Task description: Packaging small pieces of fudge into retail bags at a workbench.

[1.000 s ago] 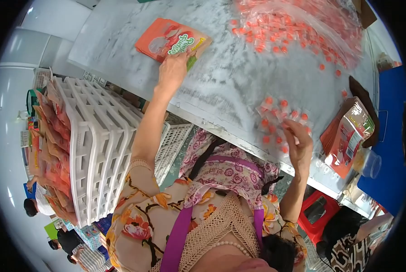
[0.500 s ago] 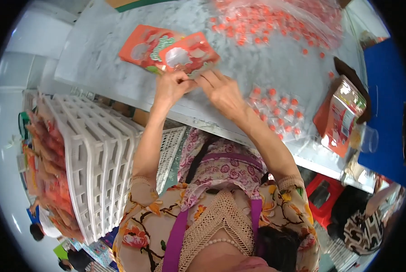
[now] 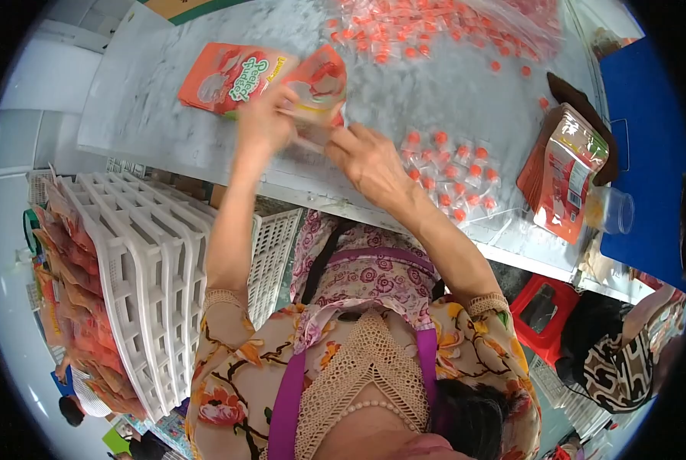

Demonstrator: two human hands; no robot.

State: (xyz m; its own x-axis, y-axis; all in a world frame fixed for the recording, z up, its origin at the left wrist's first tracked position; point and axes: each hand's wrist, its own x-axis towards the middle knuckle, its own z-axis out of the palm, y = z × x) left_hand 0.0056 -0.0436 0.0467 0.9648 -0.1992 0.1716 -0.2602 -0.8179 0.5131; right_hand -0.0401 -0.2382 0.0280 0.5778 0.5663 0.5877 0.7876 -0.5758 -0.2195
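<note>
A red printed pouch (image 3: 318, 79) is held up off the table in front of me, its mouth edge toward me. My right hand (image 3: 370, 162) pinches its near right corner between thumb and fingers. Against the pouch's left side is my left hand (image 3: 265, 129), smeared by motion, so its grip does not show clearly. Just behind and left of it lies a stack of flat red pouches (image 3: 224, 75), the top one printed with fruit and lettering. To the right of my right hand, small clear-wrapped red candies (image 3: 452, 170) lie spread near the table edge.
A larger heap of wrapped red candies (image 3: 404, 27) spills from a clear bag at the back. At the right lie more pouches (image 3: 569, 180), a clear plastic cup (image 3: 617, 212) and a blue panel (image 3: 649, 153). White plastic crates (image 3: 140, 261) stand below left; a red stool (image 3: 542, 326) is below right.
My hands have moved apart a little, the left one up along the pouch. The pouch has tilted more upright and its near edge shows. The whole view has shifted slightly.
</note>
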